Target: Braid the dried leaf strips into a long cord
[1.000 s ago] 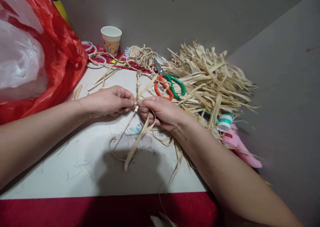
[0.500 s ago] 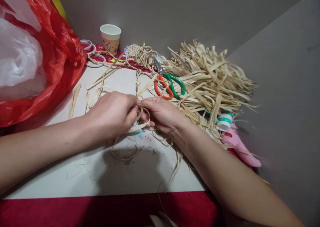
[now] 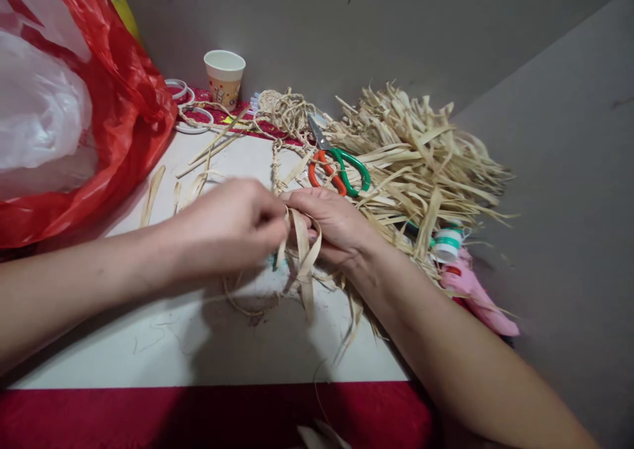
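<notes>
Flat, pale straw strips [image 3: 306, 284] hang in loose loops between my two hands over a white board [image 3: 163, 356]. My right hand [image 3: 331, 224] is closed, thumb on top, pinching the strips where they meet a braided straw cord [image 3: 275, 165] running away from me. Just left of it, my left hand [image 3: 238, 228] is curled and smeared by motion, with a strip at its fingertips. Its grip is partly hidden. Beyond my right hand lie scissors [image 3: 354, 172] with one orange and one green handle.
A large heap of straw strips [image 3: 406, 145] lies at the right against the wall. At the left bulges a red plastic bag [image 3: 133, 119]. A paper cup [image 3: 225, 82], white rings [image 3: 195, 120] and coiled cord stand behind. A pink object [image 3: 475, 290] lies far right.
The loop between my hands has opened out, and strip ends now hang below my right hand. My left hand has shifted in a blur; the view has moved slightly.
</notes>
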`<state>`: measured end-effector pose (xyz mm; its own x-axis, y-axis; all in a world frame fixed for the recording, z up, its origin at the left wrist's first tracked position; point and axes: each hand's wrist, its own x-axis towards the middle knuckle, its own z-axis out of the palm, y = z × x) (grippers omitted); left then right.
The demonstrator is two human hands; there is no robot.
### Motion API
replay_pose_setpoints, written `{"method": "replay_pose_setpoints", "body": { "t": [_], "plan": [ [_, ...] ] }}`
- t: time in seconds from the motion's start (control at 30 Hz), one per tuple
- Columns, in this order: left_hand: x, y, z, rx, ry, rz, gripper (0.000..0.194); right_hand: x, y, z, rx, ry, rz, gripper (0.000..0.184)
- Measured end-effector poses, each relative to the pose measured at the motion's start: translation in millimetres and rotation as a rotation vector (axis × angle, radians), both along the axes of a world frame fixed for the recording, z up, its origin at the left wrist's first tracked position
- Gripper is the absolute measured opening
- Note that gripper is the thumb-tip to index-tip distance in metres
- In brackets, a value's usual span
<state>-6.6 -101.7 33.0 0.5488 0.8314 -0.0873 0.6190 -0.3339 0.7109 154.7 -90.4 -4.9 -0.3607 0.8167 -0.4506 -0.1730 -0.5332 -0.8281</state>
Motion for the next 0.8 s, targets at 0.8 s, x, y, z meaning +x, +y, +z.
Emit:
{"method": "replay_pose_setpoints", "body": {
  "t": [0.8],
  "plan": [
    [-9, 31, -38.4, -0.405, -0.242, 0.160, 0.025, 12, 8, -8.3, 0.121, -0.031, 0.255, 0.019]
  ]
}}
